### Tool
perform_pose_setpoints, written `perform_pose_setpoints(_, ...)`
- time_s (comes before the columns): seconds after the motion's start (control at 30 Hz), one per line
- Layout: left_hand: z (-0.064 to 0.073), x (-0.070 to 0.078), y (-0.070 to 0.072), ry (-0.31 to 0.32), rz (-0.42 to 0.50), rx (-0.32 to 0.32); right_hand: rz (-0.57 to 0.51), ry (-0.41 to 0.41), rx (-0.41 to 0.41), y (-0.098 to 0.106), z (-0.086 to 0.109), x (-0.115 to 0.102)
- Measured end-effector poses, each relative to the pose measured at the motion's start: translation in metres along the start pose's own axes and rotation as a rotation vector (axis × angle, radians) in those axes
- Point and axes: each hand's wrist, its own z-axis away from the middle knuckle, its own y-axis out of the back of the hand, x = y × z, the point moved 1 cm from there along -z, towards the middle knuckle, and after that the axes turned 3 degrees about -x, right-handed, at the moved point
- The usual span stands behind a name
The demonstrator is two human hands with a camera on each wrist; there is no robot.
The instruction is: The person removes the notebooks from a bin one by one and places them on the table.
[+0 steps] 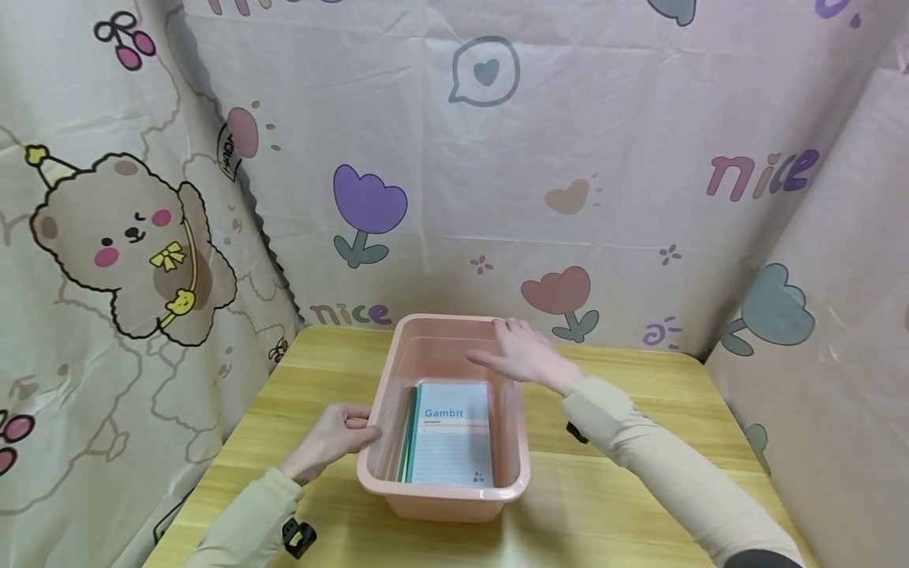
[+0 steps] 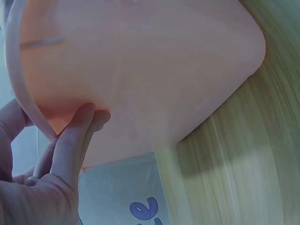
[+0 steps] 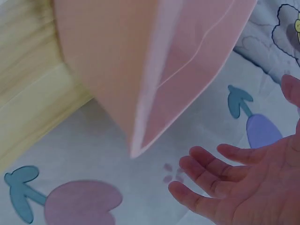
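A pink plastic basin (image 1: 443, 505) stands on the wooden table, its long side running away from me. Inside it lies a pale blue notebook (image 1: 451, 446) with "Gambit" on the cover, and the green edges of other books (image 1: 408, 442) show at its left. My left hand (image 1: 334, 438) grips the basin's left rim, thumb over the rim and fingers against the outer wall, as the left wrist view shows. Over the far right corner of the basin is my right hand (image 1: 529, 355), fingers extended; in the right wrist view it is apart from the rim and holds nothing.
The wooden table (image 1: 604, 489) reaches back to a patterned curtain (image 1: 483, 158) with flowers and words. More curtain hangs at the left (image 1: 128, 379) and right sides. A black wrist strap piece (image 1: 298, 538) hangs under the left sleeve.
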Motion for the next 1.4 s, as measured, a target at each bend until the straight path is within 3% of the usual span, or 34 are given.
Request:
perform_pose_setpoints(0.23,0.001,0.0,0.002,-0.002,-0.001,-0.01,0.059,0.062,-0.067,-0.013,-0.03,-0.036)
perform_pose_setpoints(0.53,0.001,0.0,0.0,-0.004,0.004,-0.014,0.031,0.019,-0.165,-0.04,-0.062,-0.051)
perform_pose_setpoints(0.7,0.002,0.0,-0.001,-0.007,-0.002,-0.005,0.019,-0.016,-0.205,-0.069,-0.079,-0.052)
perform_pose_setpoints(1.0,0.002,0.001,-0.004,-0.01,-0.003,0.006,0.066,-0.032,-0.179,-0.119,-0.097,-0.049)
perform_pose_setpoints(1.23,0.002,0.001,-0.007,-0.015,0.019,-0.006,-0.062,-0.106,-0.184,-0.157,-0.108,-0.042)
perform_pose_setpoints(1.4,0.002,0.0,-0.006,-0.007,0.015,0.014,-0.064,-0.122,-0.187,-0.179,-0.11,-0.04)
